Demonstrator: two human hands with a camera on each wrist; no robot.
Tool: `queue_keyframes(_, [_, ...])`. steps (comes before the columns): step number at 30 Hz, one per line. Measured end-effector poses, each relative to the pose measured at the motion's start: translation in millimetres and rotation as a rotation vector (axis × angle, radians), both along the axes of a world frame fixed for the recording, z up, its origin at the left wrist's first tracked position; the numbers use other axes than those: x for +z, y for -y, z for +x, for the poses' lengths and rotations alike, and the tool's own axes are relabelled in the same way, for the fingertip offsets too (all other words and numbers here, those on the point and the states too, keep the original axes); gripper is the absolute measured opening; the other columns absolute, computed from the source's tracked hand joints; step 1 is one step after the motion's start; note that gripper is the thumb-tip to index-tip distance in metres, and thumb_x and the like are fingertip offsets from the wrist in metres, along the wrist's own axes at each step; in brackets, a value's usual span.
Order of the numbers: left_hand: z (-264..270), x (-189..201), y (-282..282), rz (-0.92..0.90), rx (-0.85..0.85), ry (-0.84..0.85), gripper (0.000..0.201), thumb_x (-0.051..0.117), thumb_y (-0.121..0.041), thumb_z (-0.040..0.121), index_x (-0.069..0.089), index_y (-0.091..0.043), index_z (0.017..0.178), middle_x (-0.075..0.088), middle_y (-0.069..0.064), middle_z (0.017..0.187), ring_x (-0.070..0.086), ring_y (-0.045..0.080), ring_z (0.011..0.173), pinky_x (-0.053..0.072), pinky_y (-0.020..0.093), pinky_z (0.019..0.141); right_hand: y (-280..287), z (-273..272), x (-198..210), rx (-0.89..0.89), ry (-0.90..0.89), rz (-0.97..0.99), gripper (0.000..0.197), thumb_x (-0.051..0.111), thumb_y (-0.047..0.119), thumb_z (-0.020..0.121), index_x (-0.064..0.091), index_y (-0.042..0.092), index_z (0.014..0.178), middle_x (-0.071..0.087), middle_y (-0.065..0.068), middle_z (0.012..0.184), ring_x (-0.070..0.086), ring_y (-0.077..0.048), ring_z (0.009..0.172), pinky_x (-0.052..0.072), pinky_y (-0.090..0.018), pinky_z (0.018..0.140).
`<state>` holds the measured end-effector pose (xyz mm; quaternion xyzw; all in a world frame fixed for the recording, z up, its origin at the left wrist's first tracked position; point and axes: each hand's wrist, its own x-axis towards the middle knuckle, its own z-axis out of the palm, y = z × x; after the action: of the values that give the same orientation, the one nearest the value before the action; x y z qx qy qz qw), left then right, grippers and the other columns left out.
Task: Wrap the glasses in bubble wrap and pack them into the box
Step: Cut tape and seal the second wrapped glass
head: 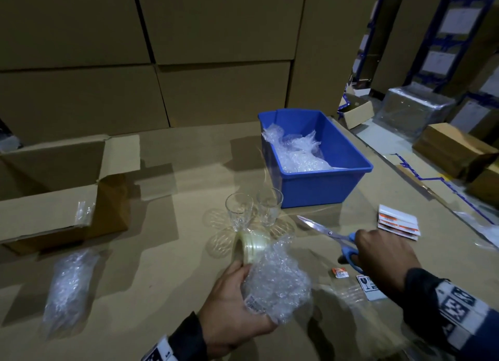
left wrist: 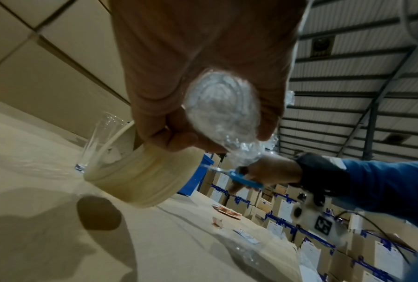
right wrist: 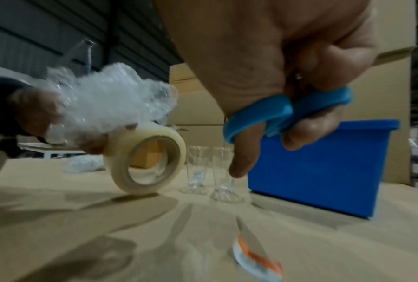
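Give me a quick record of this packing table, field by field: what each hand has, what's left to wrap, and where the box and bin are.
left hand: holds a bubble-wrapped bundle and a tape roll
right hand: grips blue-handled scissors
unwrapped glasses: two, upright, in front of the blue bin
blue bin: holds bubble wrap
cardboard box: open, far left
wrapped bundle on table: near left

Dim warehouse: stacked cartons (head: 216, 36) behind, blue shelving (head: 445, 36) right.
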<state>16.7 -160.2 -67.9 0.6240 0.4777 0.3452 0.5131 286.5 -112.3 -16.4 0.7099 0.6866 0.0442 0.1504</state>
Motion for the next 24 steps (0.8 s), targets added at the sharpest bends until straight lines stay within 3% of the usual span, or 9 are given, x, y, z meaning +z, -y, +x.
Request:
queue_keyframes(2, [-0.6,4.7,0.0,0.017,-0.023,0.021,0.070,0.095,-0.035,0.048,0.065,-0.047,0.110,0.060,-0.006,0.123,0.064,0.013,0.112,0.053,0.039,0.097,-6.6,2.2,-14.0,0.006,-0.012,-0.059,0.024,0.048,0.045,0.092,0.054,0.022,0.093,0.067,-0.004,0.103,0.066,-0.026,0.095,0.036,-0.026,0.062])
queue_keyframes(5, [-0.6,11.6,1.9,0.058,-0.051,0.032,0.065,0.095,-0.030,0.049,0.069,-0.041,0.108,0.054,-0.012,0.126,0.061,0.006,0.115,0.052,0.030,0.099,-20.7,6.7,-34.2,-0.002,-0.004,-0.140,0.022,0.052,0.036,0.095,0.058,0.017,0.106,0.064,-0.007,0.112,0.064,-0.026,0.102,0.040,-0.029,0.068])
queue_keyframes(10, [0.5,24.1,3.8,0.097,-0.102,-0.046,0.067,0.094,-0.019,0.053,0.060,-0.048,0.103,0.045,-0.022,0.124,0.046,-0.021,0.113,0.037,0.001,0.093,-38.5,6.3,-59.4,-0.008,-0.061,-0.210,0.023,0.056,0.027,0.093,0.061,0.012,0.110,0.065,-0.011,0.113,0.063,-0.029,0.104,0.044,-0.029,0.072])
queue_keyframes(14, [0.6,27.6,4.1,0.148,-0.136,-0.099,0.078,0.093,-0.009,0.057,0.057,-0.070,0.090,0.038,-0.054,0.111,0.032,-0.039,0.103,0.029,-0.009,0.082,-41.1,1.5,-58.6,-0.010,-0.082,-0.244,0.025,0.055,0.025,0.092,0.061,0.011,0.111,0.065,-0.012,0.114,0.064,-0.028,0.104,0.048,-0.030,0.077])
queue_keyframes(15, [0.6,25.5,3.8,0.166,-0.138,-0.122,0.076,0.093,-0.012,0.055,0.058,-0.070,0.090,0.042,-0.049,0.111,0.035,-0.036,0.105,0.029,-0.008,0.083,-41.7,-0.2,-56.8,0.000,-0.074,-0.234,0.025,0.055,0.024,0.092,0.062,0.011,0.111,0.064,-0.012,0.115,0.063,-0.028,0.105,0.048,-0.030,0.078])
queue_keyframes(18, [-2.2,12.4,0.0,0.206,-0.098,-0.137,0.071,0.091,-0.036,0.048,0.061,-0.048,0.112,0.050,-0.022,0.125,0.048,-0.008,0.123,0.037,0.006,0.098,-39.8,-5.3,-49.1,0.015,-0.045,-0.236,0.024,0.054,0.023,0.093,0.062,0.010,0.112,0.064,-0.012,0.116,0.063,-0.029,0.106,0.048,-0.031,0.080])
queue_keyframes(20, [-4.4,8.4,-2.3,0.190,-0.111,-0.142,0.079,0.089,-0.043,0.048,0.058,-0.045,0.121,0.048,-0.015,0.135,0.044,-0.003,0.130,0.034,0.009,0.105,-39.3,-8.5,-38.8,0.028,-0.079,-0.201,0.019,0.053,0.025,0.095,0.063,0.012,0.105,0.065,-0.013,0.112,0.063,-0.030,0.103,0.048,-0.031,0.079])
queue_keyframes(22, [-8.0,7.2,-5.2,0.204,-0.132,-0.108,0.078,0.091,-0.039,0.051,0.059,-0.045,0.121,0.049,-0.018,0.132,0.048,0.000,0.127,0.037,0.011,0.102,-41.6,-13.0,-24.2,0.124,-0.235,-0.038,0.022,0.054,0.033,0.095,0.059,0.018,0.081,0.068,-0.012,0.092,0.063,-0.029,0.085,0.047,-0.033,0.073])
queue_keyframes(24, [-9.1,9.1,-6.6,0.235,-0.137,-0.113,0.074,0.091,-0.039,0.052,0.060,-0.053,0.118,0.050,-0.018,0.127,0.050,-0.002,0.122,0.038,0.008,0.098,-42.2,-23.0,-9.4,0.278,-0.585,0.144,0.038,0.053,0.044,0.093,0.059,0.014,0.070,0.064,-0.007,0.069,0.055,-0.022,0.064,0.043,-0.034,0.065])
